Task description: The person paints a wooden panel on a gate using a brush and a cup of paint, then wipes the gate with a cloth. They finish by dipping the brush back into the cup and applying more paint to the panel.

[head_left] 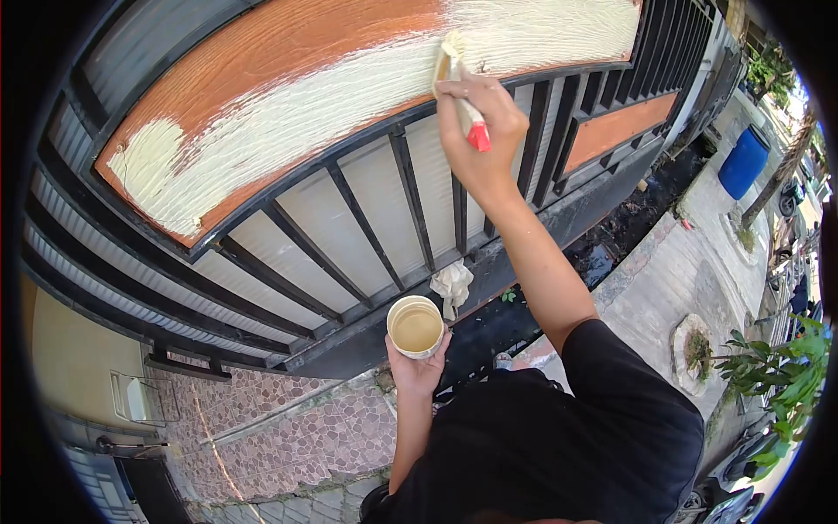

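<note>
My right hand (484, 118) grips a paintbrush (477, 137) with a red-tipped handle, its bristles against the wood-grained panel (367, 39). Cream paint covers the panel's right end and a wide band along its lower side; orange-brown shows across the upper left and along the lower edge. Down near my body, my left hand (417, 371) is wrapped around a cup (415, 329) of cream-coloured paint, held upright with its mouth facing up. A crumpled white cloth (452, 284) hangs on the fence just beyond the cup.
The panel sits in a black metal fence (406, 196) with vertical bars. Below runs a dark, wet gutter (602, 253) beside a concrete pavement (672, 271). A smaller orange panel (618, 131), a blue barrel (745, 162) and a leafy plant (777, 380) are on the right. Stone-patterned paving (305, 437) lies lower left.
</note>
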`<action>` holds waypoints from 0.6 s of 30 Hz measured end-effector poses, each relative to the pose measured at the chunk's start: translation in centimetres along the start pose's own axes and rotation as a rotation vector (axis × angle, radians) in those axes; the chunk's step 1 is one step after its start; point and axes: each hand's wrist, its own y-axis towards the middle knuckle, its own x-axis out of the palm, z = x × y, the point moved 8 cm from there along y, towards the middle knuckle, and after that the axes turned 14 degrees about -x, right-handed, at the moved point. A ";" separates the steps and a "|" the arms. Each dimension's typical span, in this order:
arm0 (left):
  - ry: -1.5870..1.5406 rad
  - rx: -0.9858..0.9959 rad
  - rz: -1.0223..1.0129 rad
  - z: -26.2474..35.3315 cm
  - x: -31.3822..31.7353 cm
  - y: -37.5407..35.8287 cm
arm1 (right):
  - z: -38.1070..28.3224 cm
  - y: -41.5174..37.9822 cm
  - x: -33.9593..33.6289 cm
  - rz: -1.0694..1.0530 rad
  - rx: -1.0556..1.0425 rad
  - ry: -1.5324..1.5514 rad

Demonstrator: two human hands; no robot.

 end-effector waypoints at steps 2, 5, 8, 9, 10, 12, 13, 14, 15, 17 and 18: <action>0.018 -0.001 0.015 0.2 -0.1 0.0 | -1.4 0.1 -0.8 0.021 -0.004 0.039; -0.017 -0.022 -0.006 0.2 0.2 -0.1 | -0.2 0.9 -2.1 0.105 -0.063 -0.007; -0.020 -0.006 0.010 0.2 0.0 -0.1 | 1.8 0.2 -3.7 0.160 -0.091 -0.130; -0.019 -0.005 0.006 0.3 0.0 0.0 | 1.7 -0.2 -3.3 0.078 -0.073 -0.140; -0.027 -0.019 -0.008 0.2 0.1 -0.1 | 1.7 -0.6 -2.8 -0.006 -0.053 -0.152; -0.036 -0.030 -0.022 0.1 0.2 0.0 | 1.8 -1.2 -3.0 -0.041 -0.023 -0.166; -0.028 -0.021 -0.005 0.2 0.1 -0.1 | 2.5 -1.1 -3.9 0.032 0.029 -0.089; -0.019 -0.011 0.007 0.3 0.2 0.0 | 3.2 -0.6 -4.5 0.107 0.077 -0.009; -0.021 -0.006 0.009 0.4 0.4 -0.1 | 2.8 0.2 -5.0 0.169 0.009 -0.095; 0.012 0.025 0.063 0.4 0.4 -0.6 | 2.4 0.8 -3.6 0.157 -0.008 -0.125; 0.008 0.043 0.061 0.6 0.4 -0.7 | 1.5 1.2 -2.4 0.149 -0.029 -0.154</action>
